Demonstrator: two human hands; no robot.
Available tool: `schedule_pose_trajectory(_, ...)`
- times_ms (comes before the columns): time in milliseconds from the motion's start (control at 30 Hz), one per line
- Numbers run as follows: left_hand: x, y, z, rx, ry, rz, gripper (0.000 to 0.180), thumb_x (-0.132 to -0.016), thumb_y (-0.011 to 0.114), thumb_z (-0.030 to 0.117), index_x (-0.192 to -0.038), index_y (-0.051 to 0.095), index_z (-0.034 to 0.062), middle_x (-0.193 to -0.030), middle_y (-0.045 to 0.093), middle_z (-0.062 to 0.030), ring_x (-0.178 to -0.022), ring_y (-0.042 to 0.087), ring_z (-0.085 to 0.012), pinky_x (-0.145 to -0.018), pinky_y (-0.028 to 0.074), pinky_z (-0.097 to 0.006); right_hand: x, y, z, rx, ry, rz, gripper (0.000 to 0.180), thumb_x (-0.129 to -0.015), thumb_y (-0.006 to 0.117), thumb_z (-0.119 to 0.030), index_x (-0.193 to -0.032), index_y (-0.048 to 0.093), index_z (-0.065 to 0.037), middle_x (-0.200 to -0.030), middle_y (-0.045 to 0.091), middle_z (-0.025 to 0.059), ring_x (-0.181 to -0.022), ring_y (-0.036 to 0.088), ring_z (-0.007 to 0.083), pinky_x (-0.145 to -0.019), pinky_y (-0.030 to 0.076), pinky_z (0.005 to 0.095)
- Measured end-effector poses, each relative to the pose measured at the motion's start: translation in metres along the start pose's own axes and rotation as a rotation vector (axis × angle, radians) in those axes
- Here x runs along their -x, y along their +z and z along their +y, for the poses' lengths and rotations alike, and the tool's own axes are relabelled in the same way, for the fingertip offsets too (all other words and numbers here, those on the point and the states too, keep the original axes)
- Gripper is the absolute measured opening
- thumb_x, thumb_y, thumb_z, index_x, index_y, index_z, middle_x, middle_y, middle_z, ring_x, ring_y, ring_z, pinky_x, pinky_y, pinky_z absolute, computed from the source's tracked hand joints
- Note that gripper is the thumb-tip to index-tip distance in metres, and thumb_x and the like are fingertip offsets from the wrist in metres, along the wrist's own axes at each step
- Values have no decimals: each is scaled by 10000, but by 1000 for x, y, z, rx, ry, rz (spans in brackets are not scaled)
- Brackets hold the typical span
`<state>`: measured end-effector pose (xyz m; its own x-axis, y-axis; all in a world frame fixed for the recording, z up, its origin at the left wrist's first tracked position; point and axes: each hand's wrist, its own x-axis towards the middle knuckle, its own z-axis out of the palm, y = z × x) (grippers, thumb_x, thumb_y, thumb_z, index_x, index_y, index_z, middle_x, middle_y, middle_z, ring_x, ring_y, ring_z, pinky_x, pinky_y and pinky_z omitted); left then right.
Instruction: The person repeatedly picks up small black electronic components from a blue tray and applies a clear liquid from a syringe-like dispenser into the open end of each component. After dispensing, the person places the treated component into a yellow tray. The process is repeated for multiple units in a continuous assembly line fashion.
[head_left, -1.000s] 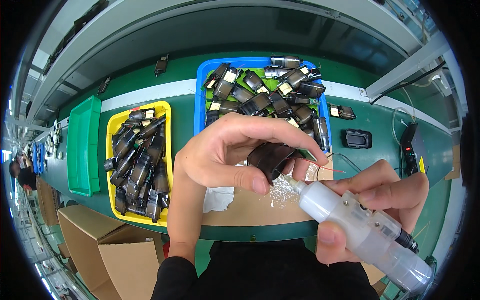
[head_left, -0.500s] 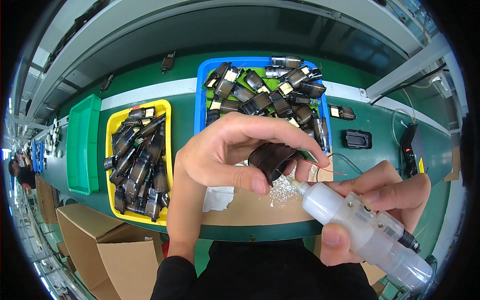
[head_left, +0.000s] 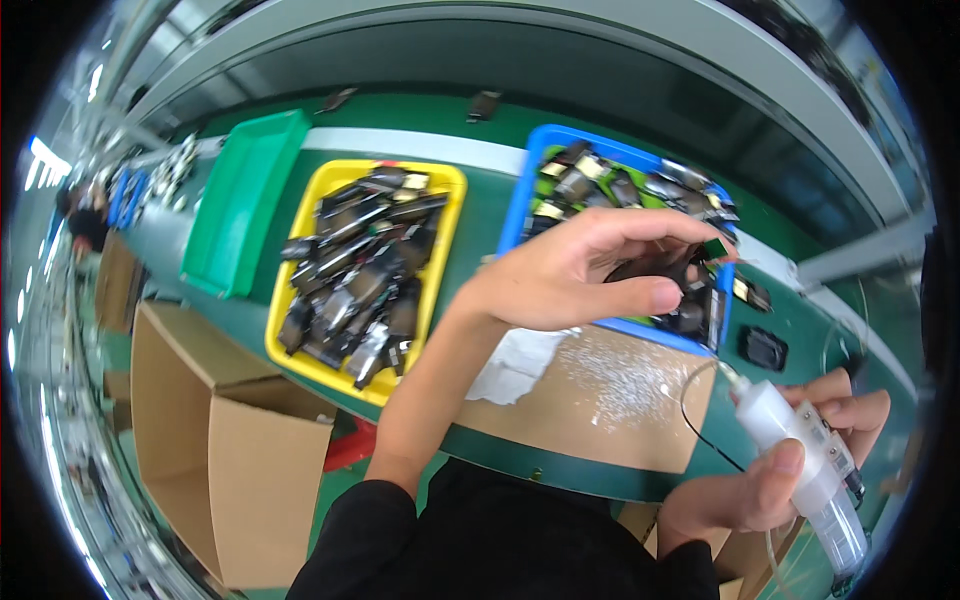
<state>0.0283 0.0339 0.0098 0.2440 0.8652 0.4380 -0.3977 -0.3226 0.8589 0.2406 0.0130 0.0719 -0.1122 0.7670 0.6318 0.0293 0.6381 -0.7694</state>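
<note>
My left hand [head_left: 560, 272] is closed around a dark brown translucent plastic housing [head_left: 650, 266], held above the front of the blue tray. Fingers cover much of it; a small green board [head_left: 713, 250] shows at its open end. Lower on the right, my right hand [head_left: 772, 488] grips a white translucent glue dispenser [head_left: 785, 425], a thick tube with a narrow nozzle and a trigger block on its side. The nozzle points up and left, apart from the housing. Beneath lies a brown board [head_left: 590, 420] with white specks and a white cloth [head_left: 512, 365].
Similar housings fill the yellow bin [head_left: 453, 225] and the blue tray [head_left: 518, 185]. A green tray [head_left: 235, 215] stands at the far left. Below the table edge is an open cardboard box [head_left: 265, 490]. A black holder [head_left: 763, 348] sits right of the blue tray.
The dispenser nozzle was at the housing and has moved away, down and right. The view has swung, so trays and table appear farther right and tilted. Both hands keep their holds.
</note>
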Motion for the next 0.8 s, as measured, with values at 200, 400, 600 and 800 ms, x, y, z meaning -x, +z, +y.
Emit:
schedule_pose_trajectory(200,94,-25,58,-1147,-218,510,454,-717,650,21,-1160,566,72,-905,516,-85,-837,504,-202,-772,412,-288,24,1,41,181,313,-401,332,-684,722,-108,-817,434,-9,-676,544,85,-610,534,118,-569,416,224)
schedule_pose_trajectory(400,191,-52,89,-1501,-307,1008,359,-706,708,112,-1046,616,42,-902,557,-100,-862,533,-242,-784,423,-327,74,-1,78,359,562,-603,299,-672,721,-92,-797,455,-35,-669,522,35,-605,484,86,-563,409,232)
schedule_pose_trajectory(600,216,-59,60,-1689,-321,1124,418,-689,725,115,-1089,612,75,-1054,521,-96,-992,468,-263,-855,391,-340,79,-6,82,337,603,-519,286,-684,712,-99,-792,454,-38,-656,521,43,-594,497,101,-554,414,244)
schedule_pose_trajectory(800,160,-45,70,-1837,-259,1121,309,-783,628,83,-1091,602,78,-1060,529,-105,-1020,456,-261,-898,357,-349,80,-16,86,346,597,-486,299,-677,722,-138,-788,463,-40,-616,537,57,-548,513,128,-519,420,262)
